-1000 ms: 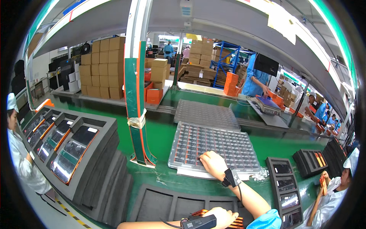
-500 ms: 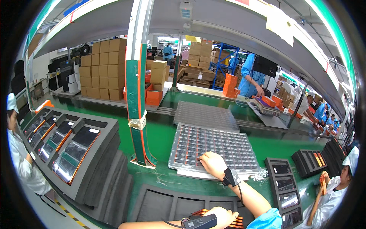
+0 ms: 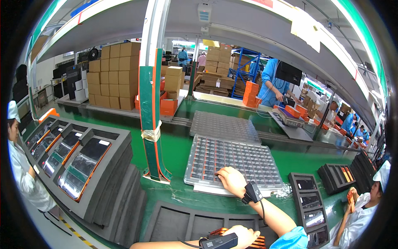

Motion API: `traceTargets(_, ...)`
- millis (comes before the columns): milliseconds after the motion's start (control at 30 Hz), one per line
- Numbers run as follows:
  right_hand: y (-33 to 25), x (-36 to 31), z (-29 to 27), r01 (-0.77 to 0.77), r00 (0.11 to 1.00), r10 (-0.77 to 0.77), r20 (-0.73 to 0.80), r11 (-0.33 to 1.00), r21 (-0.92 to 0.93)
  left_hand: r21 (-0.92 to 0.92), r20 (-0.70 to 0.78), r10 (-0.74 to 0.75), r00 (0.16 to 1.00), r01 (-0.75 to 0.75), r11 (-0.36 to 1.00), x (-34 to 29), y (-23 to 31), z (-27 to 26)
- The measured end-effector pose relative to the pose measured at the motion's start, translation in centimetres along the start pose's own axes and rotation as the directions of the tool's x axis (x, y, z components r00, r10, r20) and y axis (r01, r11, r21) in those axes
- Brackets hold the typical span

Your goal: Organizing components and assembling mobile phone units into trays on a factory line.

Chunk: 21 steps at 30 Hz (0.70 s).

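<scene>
Perhaps haste could jolt the clear compartmented tray [image 3: 189,179] under the bent-fingered right hand [image 3: 232,181], while the left hand [image 3: 244,236] curls over orange-edged slabs [image 3: 260,242] at the foam tray [image 3: 166,226], neither grip readable from here.

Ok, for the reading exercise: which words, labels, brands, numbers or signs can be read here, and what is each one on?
No text is clear enough to quote.
White sticker on an orange-edged phone-like device in the left foam tray: too small.
Pale markings on the black wrist module beside the left hand: too small.
Reddish label on the overhead white strip: blurred.
White tag on the cardboard stack: too small.
</scene>
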State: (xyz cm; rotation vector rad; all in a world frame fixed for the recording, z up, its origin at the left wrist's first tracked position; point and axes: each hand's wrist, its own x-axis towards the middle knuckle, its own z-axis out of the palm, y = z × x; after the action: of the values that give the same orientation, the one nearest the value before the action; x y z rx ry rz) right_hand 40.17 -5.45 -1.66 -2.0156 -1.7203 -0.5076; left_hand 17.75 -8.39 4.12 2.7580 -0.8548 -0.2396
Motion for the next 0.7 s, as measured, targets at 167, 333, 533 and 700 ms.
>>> traceTargets(167, -0.3, -0.3, -0.2, 0.034, 0.999, -0.034, 0.004, 0.999, 0.007, -0.001, 0.008, 0.001, 1.0, -0.001, 1.0, -0.4, 0.1, -0.5)
traceTargets(333, 0.9, 0.4, -0.1, 0.028, 0.999, -0.027, -0.018, 0.999, 0.027, 0.015, 0.015, 0.003, 1.0, -0.003, 1.0, -0.4, 0.3, -0.5)
traceTargets(533, 2.4, 1.2, 1.3, -0.035, 0.997, 0.038, -0.063, 0.998, 0.051, -0.016, -0.015, 0.01, 1.0, -0.01, 1.0, -0.3, 0.0, -0.3)
traceTargets(700, 1.9, 1.2, 1.9, -0.056, 0.998, 0.056, -0.033, 0.998, -0.001, 0.003, -0.002, 0.01, 1.0, -0.01, 1.0, -0.2, -0.2, -0.5)
